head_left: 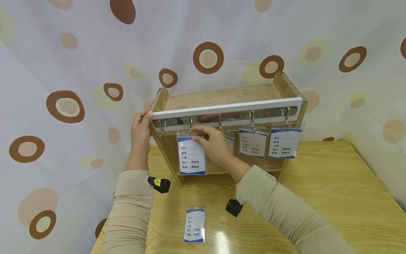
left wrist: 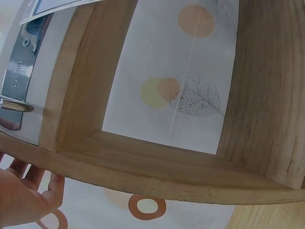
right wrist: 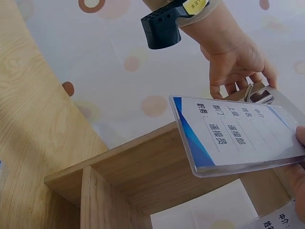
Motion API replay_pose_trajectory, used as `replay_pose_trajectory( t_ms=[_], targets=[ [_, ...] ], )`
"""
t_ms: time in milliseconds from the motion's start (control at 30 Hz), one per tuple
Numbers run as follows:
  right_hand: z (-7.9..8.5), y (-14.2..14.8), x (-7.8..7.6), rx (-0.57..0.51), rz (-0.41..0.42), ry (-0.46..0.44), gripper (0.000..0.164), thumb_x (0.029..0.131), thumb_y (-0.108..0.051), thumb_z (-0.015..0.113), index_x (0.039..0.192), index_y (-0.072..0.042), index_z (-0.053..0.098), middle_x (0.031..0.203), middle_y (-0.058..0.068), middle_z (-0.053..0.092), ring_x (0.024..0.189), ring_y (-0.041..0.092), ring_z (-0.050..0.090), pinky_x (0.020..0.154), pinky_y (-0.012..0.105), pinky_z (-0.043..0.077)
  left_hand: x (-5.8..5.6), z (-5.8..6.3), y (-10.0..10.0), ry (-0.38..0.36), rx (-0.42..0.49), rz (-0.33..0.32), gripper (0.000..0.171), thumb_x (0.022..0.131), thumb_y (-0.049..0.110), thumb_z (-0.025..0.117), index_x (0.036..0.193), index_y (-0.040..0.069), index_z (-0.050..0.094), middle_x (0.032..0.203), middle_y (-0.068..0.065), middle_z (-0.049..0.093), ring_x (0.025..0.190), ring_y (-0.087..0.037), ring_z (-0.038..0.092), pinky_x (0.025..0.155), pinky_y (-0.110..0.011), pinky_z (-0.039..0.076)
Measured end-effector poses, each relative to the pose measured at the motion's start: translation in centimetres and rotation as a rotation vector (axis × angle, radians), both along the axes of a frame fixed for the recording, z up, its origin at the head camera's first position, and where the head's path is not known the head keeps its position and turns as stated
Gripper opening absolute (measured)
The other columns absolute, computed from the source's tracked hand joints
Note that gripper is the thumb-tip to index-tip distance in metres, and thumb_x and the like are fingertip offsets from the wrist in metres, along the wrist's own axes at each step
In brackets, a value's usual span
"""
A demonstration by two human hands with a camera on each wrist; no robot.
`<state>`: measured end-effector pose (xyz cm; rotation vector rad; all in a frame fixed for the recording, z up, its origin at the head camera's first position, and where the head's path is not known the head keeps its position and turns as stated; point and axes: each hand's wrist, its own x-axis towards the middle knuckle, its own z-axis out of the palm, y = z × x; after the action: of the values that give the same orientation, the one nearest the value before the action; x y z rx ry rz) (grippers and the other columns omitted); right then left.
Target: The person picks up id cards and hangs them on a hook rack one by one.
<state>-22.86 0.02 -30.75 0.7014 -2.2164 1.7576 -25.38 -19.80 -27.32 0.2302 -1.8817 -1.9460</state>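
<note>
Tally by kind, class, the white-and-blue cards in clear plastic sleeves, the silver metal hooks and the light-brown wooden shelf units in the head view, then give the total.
White-and-blue cards in clear plastic sleeves: 5 (one partly hidden)
Silver metal hooks: 5
Light-brown wooden shelf unit: 1
Total: 11
</note>
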Motion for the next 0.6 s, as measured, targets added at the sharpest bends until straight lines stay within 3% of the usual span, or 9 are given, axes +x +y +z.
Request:
replay_pose_trajectory(
  t_ms=[300,433,600],
  targets=[
    [0.15,-0.75,-0.04,0.066,-0.068,-0.046,0.02,0.08,-0.005,0.06,0.1,-0.006,0.063,0.089,0.005,0.058,0.073,0.013,0.052,0.06,0.022,0.045,-0.01,-0.1,-0.02,0.015,-0.003,-0.007,0.028,0.086,0.027,0.052,0.109,0.012,0.054,0.121,-0.001,0.045,0.107,-0.011,0.037,0.081,-0.035,0.028],
    [0.13,-0.84,-0.19,0.138,-0.111,-0.026,0.02,0.08,-0.007,0.06,0.1,-0.007,0.064,0.086,0.004,0.057,0.071,0.012,0.05,0.057,0.021,0.043,-0.03,-0.1,-0.05,0.02,-0.008,-0.002,0.027,0.086,0.028,0.053,0.108,0.012,0.054,0.119,-0.002,0.046,0.108,-0.011,0.037,0.082,-0.036,0.027],
    [-0.2,-0.84,-0.41,0.151,-0.119,-0.011,0.02,0.08,-0.006,0.06,0.099,-0.007,0.063,0.082,0.003,0.056,0.07,0.013,0.05,0.058,0.021,0.043,-0.03,-0.12,-0.03,0.021,-0.003,-0.006,0.028,0.086,0.027,0.053,0.108,0.011,0.054,0.118,-0.002,0.047,0.107,-0.011,0.038,0.082,-0.036,0.029]
  ],
)
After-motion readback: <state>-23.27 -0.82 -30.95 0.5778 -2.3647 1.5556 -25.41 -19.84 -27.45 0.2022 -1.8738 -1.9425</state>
